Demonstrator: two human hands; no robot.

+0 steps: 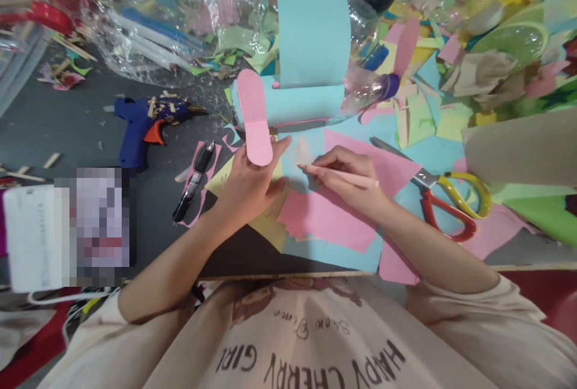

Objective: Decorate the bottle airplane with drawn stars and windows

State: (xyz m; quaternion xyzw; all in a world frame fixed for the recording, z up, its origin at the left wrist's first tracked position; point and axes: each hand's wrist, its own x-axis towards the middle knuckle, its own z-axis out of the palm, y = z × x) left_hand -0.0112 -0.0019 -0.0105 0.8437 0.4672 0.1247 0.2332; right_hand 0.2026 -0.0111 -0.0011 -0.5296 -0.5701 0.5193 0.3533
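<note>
My right hand (349,175) is closed around a slim, pale pink pen (360,180), its tip down on light blue paper (297,180). Just left of the tip, my left hand (252,181) rests with fingers apart, partly beneath a rounded pink paper strip (256,115). That strip sticks out from one end of a plastic bottle wrapped in blue paper (302,103), which lies on its side beyond my hands. A large blue paper wing (313,22) stands out from the bottle. Pink sheets (333,220) lie below my right hand, yellow paper (270,229) below my left.
Scissors (428,181) lie partly open to the right. A blue glue gun (139,124) and a black pen (193,181) are on the left, near a white box-like device (31,238). Paper scraps and clear plastic crowd the back.
</note>
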